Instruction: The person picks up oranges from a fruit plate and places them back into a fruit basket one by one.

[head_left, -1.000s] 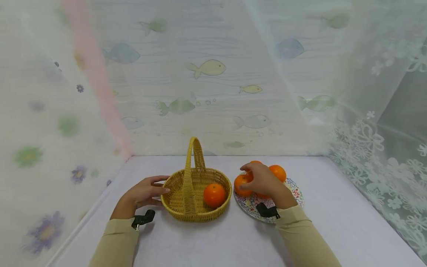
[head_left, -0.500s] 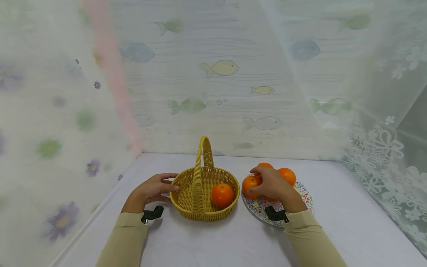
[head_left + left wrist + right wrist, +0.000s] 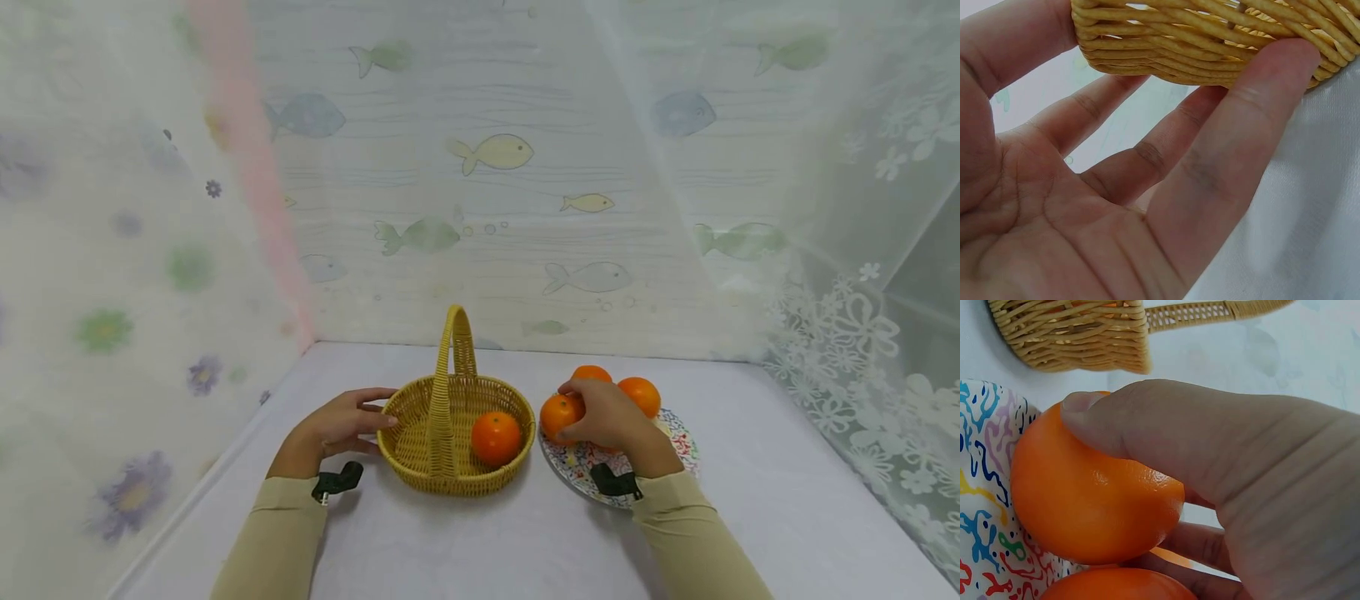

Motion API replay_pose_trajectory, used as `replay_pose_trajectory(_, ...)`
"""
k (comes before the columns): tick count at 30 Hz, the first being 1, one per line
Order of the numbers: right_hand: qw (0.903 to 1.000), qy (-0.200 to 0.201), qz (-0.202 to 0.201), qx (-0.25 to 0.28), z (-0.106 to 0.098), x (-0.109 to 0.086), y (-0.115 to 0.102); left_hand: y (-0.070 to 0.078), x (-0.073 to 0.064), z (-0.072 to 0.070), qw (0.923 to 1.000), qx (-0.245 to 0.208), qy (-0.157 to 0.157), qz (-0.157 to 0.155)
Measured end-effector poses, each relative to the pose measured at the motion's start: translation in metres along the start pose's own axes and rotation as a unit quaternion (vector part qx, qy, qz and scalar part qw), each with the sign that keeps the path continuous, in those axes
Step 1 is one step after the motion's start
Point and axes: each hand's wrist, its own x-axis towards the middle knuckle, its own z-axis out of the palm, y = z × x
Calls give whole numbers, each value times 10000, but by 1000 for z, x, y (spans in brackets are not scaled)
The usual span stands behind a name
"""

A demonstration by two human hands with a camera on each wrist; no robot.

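Observation:
My left hand [image 3: 341,425] touches the left side of a yellow woven basket [image 3: 459,487] with an upright handle. In the left wrist view its fingers and thumb lie fairly straight against the basket wall [image 3: 1166,53]. One orange [image 3: 496,439] sits in the basket's right half. My right hand [image 3: 611,418] holds another orange [image 3: 558,417] at the left edge of a patterned plate [image 3: 572,477]. From the right wrist, the thumb lies over this orange [image 3: 1094,500] and the fingers reach round its far side. It still appears to be at plate level.
More oranges share the plate: one at the back [image 3: 592,373], one at the right [image 3: 640,396], and one partly hidden under my hand. The plate stands close to the basket's right side on a white tablecloth [image 3: 480,554]. Fish-printed curtains [image 3: 465,250] hang behind.
The head view has shifted, so the scene sits further right than a second ago. My right thumb and fingers have settled round the left orange. My left hand stays at the basket.

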Motion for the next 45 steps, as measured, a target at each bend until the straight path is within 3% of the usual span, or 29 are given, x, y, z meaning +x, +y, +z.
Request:
replay_pose_trajectory(21, 9999, 75, -110, 75, -2, 0, -1, 0, -3, 2, 9999, -49, 110, -7)
replay_pose_trajectory(31, 9999, 103, 82, 72, -8, 1, -3, 1, -2, 0, 10000, -25, 50, 70)
replay_pose_trajectory(45, 9991, 290, 27, 312, -15, -2, -10, 1, -3, 2, 10000, -31, 27, 63)
